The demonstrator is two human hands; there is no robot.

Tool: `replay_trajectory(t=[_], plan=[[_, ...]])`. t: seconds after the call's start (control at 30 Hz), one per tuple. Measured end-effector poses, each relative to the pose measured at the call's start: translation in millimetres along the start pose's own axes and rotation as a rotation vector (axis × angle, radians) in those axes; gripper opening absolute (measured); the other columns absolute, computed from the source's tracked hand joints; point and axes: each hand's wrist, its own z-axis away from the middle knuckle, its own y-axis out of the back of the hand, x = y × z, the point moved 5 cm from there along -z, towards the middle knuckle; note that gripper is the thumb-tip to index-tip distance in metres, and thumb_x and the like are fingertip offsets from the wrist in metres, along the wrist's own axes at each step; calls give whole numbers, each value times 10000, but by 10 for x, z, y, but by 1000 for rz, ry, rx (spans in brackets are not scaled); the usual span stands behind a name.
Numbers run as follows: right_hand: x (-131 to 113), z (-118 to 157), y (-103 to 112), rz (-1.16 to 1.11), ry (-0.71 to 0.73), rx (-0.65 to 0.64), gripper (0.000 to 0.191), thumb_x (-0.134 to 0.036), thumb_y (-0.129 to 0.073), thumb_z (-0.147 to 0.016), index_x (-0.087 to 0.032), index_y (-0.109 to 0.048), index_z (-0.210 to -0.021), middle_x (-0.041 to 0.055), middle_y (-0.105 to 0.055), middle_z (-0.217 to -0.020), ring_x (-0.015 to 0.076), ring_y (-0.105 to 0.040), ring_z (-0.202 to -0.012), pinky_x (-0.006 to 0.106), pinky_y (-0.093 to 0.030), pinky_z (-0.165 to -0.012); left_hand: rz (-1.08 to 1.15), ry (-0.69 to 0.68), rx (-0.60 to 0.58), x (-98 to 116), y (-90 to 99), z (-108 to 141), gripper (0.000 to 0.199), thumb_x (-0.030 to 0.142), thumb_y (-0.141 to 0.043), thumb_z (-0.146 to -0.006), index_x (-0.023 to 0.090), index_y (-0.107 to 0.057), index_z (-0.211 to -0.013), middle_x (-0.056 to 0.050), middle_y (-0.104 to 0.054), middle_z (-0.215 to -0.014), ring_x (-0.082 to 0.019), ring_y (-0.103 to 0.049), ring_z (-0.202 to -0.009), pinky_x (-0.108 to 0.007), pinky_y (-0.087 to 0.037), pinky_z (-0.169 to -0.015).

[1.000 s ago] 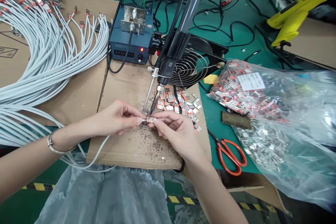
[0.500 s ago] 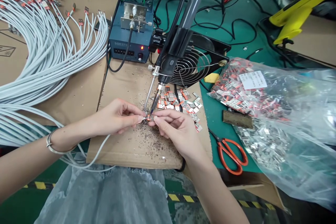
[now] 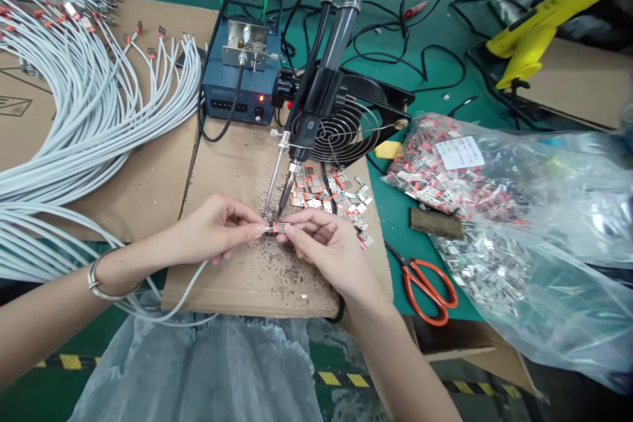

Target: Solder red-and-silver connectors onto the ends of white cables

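Green matting is covering the bench, and on it a speckled sheet of cardboard (image 3: 247, 165) is serving as my work surface. I am pinching the end of a white cable (image 3: 195, 277) between thumb and forefinger of my left hand (image 3: 217, 227), fingers closed tight on it. My right hand (image 3: 326, 247) is closing thumb and forefinger on a small metal terminal (image 3: 278, 228), holding it against the cable end right under the tip of the fixed soldering iron (image 3: 316, 89). I am judging the terminal to be very light, stiff and thin, easy to let slip or flick away, and probably heating fast near the tip, so I am gripping it by its flat faces at the end away from the joint. The cable looks limp and springy, so I am holding it close to its end, where it stays steady. More loose terminals (image 3: 329, 194) are lying just beyond my fingers, orange-handled scissors (image 3: 428, 280) are resting to my right, and a big bundle of white cables (image 3: 84, 105) is curving across the cardboard to my left.
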Motion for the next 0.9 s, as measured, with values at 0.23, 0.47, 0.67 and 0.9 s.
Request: replay_trajectory(t=[0.23,0.47,0.67,0.9], plan=[[37,-22,0,-61,1,8,82,-236,-699,-748,-173,-674,-794,19,-717,-629,49,-447,-411,165,-313,-380,-17,6,46,29,22,-6,224,283,-569,-822,98,-668,-902,40,-508,-532,-34,-397,-339,-108,-339,-271],[37,-25,3,-78,-3,10,90,-240,-714,-739,-171,-679,-785,22,-718,-621,54,-458,-409,171,-318,-384,-8,21,54,31,16,-10,210,286,-573,-822,111,-667,-892,39,-512,-542,-35,-395,-342,-110,-338,-267],[35,-3,5,-85,14,-11,69,-221,-703,-752,-184,-682,-806,17,-733,-666,64,-543,-455,180,-356,-406,8,7,39,73,21,6,184,257,-566,-827,111,-671,-861,63,-455,-473,-32,-370,-325,-100,-325,-266],[21,-7,6,-22,-2,27,81,-240,-705,-742,-189,-676,-798,32,-737,-679,113,-613,-523,216,-407,-424,-22,9,46,37,32,-14,217,292,-581,-819,117,-675,-908,40,-492,-526,-33,-383,-341,-106,-324,-269]])
